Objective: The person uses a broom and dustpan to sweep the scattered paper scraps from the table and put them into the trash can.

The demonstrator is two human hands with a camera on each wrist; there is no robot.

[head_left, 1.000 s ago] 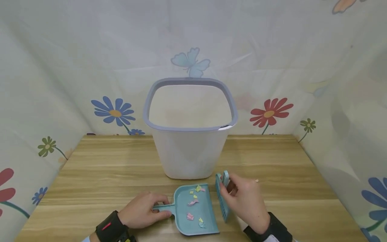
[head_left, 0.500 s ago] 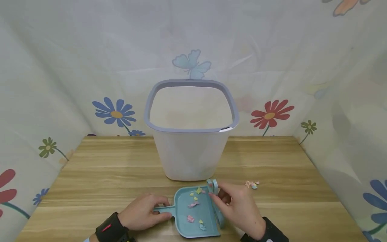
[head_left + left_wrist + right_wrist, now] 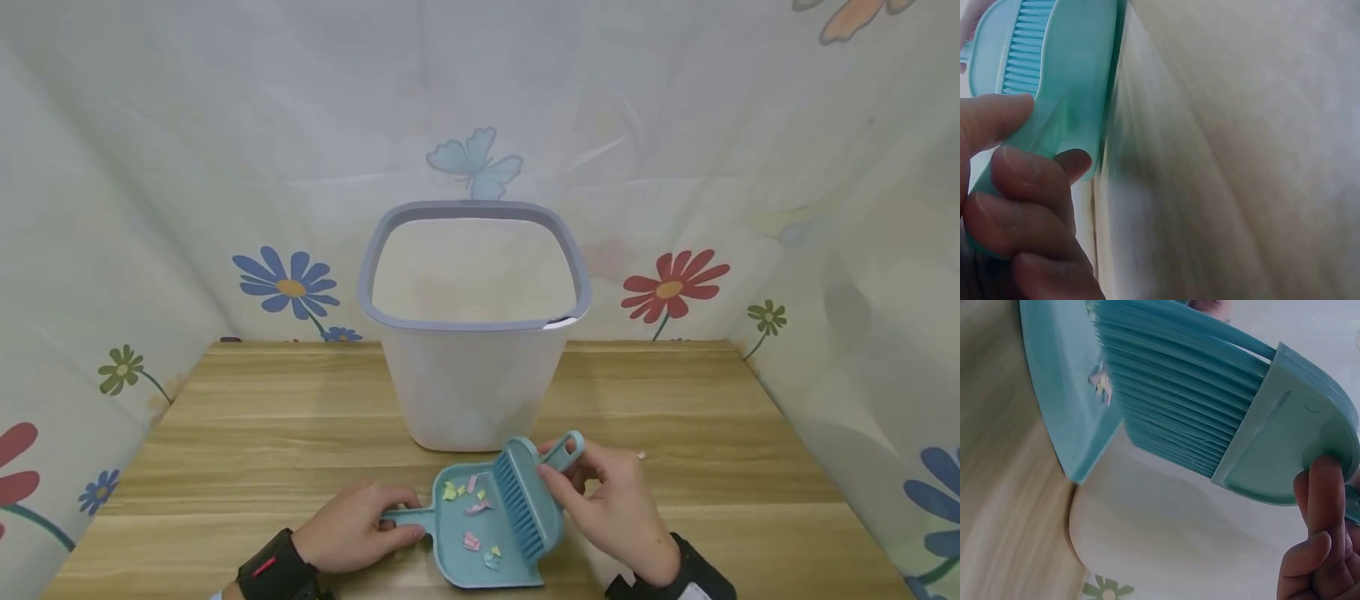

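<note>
In the head view a light-blue dustpan (image 3: 480,571) lies on the table, its open edge facing right. My left hand (image 3: 360,525) grips its handle from the left, fingers curled round it, as the left wrist view also shows. Several small yellow, pink and blue paper scraps (image 3: 471,542) lie in the pan. A matching hand brush (image 3: 536,500) is in my right hand (image 3: 615,508), held near its handle by thumb and fingers. Its bristles (image 3: 1179,387) point down and left over the pan's right part.
Just behind the dustpan stands a white bin (image 3: 472,383) with a grey-blue rim. A small scrap (image 3: 641,456) shows on the wooden table (image 3: 262,425) beyond my right hand. Flower-printed cloth (image 3: 675,125) surrounds the table at the back and sides.
The brush went from right of the dustpan to over its right edge, and now tilts with its bristles inside. Scraps near the pan's back have shifted left. My left hand and the pan hardly moved.
</note>
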